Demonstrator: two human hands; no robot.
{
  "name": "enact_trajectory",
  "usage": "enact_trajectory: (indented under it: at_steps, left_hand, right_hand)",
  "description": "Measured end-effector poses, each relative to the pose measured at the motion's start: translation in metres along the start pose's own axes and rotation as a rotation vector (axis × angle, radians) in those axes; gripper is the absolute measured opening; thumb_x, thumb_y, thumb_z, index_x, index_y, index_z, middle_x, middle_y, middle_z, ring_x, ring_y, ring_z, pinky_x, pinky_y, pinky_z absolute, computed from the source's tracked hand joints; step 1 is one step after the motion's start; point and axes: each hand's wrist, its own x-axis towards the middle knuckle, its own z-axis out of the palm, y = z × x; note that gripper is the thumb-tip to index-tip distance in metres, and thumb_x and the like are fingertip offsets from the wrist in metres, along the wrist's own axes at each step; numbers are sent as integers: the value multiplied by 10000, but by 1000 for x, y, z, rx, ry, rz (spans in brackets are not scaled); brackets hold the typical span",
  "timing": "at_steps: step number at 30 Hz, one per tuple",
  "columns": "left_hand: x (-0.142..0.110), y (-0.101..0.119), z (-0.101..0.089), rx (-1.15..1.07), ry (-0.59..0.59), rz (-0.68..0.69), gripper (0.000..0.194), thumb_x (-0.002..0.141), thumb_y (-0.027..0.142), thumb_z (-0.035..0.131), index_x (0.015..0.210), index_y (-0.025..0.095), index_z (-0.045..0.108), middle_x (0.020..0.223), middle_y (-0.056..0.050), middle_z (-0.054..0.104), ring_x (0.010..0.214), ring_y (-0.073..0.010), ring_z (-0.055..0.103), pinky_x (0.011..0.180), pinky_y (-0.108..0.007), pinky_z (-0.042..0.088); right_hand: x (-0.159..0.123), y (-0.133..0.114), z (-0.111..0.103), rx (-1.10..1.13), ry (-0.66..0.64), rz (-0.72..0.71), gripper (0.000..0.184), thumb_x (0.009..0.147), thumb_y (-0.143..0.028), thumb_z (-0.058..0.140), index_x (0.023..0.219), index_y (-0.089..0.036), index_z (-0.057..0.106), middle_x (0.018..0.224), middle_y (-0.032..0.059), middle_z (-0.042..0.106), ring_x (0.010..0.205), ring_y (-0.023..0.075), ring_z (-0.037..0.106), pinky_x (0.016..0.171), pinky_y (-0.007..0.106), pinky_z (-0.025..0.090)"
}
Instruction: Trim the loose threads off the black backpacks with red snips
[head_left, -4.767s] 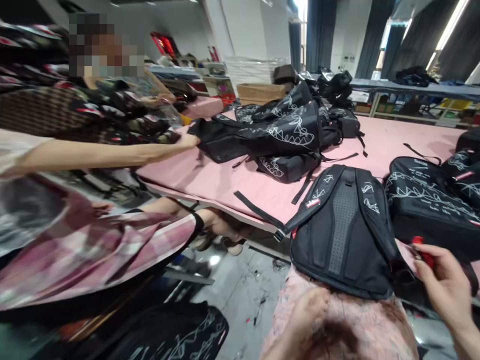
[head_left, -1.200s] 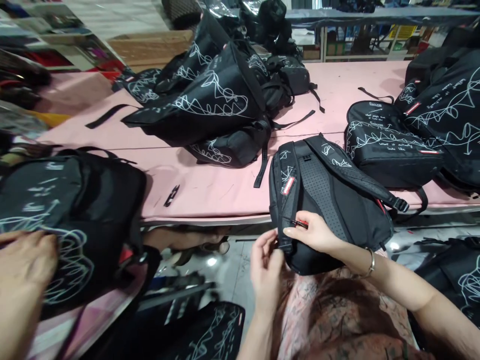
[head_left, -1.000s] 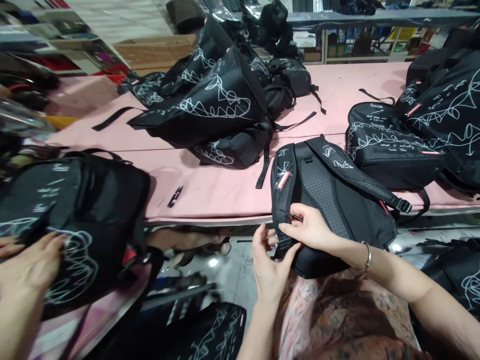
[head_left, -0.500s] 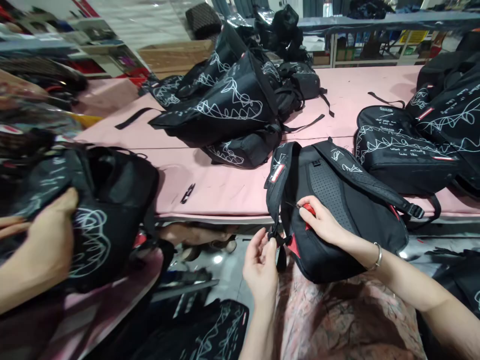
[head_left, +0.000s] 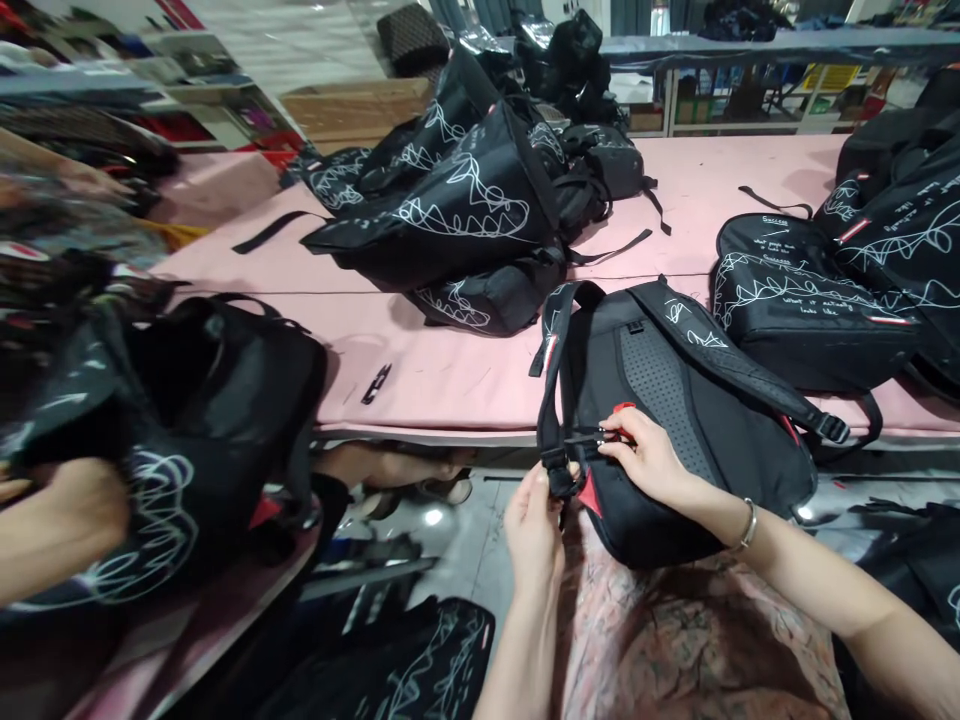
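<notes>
A black backpack (head_left: 739, 445) lies in front of me with its padded back panel and shoulder straps facing up. It rests partly on the pink table edge and partly over my lap. My left hand (head_left: 534, 525) pinches the plastic strap buckle (head_left: 556, 472) at the lower end of the left shoulder strap, beside a red corner tab (head_left: 590, 495). In my right hand (head_left: 649, 455) are small thread snips (head_left: 581, 438), a bit of red handle showing. Their dark slim tips point left, close to the strap above the buckle. My fingers hide most of the handle.
On the pink table (head_left: 465, 385) several black backpacks (head_left: 457, 215) are piled at the back, with more (head_left: 814, 290) at the right. A loose black piece (head_left: 376, 384) lies near the edge. At left, a co-worker's arm (head_left: 67, 530) reaches into another backpack (head_left: 225, 400).
My right hand has turned the snips, bringing their tips down and left toward the strap. My left hand has shifted slightly right with the buckle. The co-worker's hand has moved down and left.
</notes>
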Motion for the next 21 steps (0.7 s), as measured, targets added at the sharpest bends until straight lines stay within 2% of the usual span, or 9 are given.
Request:
enact_trajectory:
  at_steps: [3, 7, 13, 21]
  left_hand:
    - [-3, 8, 7, -51, -12, -132, 238, 553, 290, 721, 706, 114, 674, 733, -52, 678, 675, -142, 612, 578, -205, 443]
    - [-6, 12, 10, -73, -6, -178, 226, 537, 259, 722, 706, 114, 683, 742, -57, 679, 671, -140, 605, 545, -195, 427]
    - [-12, 16, 14, -50, 23, -160, 244, 551, 283, 723, 729, 121, 683, 745, -58, 684, 684, -154, 613, 548, -202, 429]
    - [-17, 12, 17, -54, -6, -65, 277, 576, 323, 717, 757, 118, 678, 746, -72, 693, 728, -182, 639, 724, -281, 480]
  right_hand:
    - [-3, 6, -2, -155, 8, -194, 91, 857, -178, 495, 878, -163, 583, 860, 70, 590, 848, 192, 543, 777, 325, 453]
    - [-6, 7, -3, -271, -11, -309, 140, 890, -197, 471, 920, -145, 598, 885, 96, 593, 864, 201, 540, 777, 329, 467]
    - [-6, 2, -4, -379, -61, -318, 166, 899, -210, 466, 959, -145, 607, 873, 96, 581, 857, 196, 536, 766, 314, 470]
    - [-5, -2, -6, -400, -49, -321, 241, 930, -226, 401, 891, -147, 625, 816, 80, 588, 791, 186, 524, 741, 298, 454]
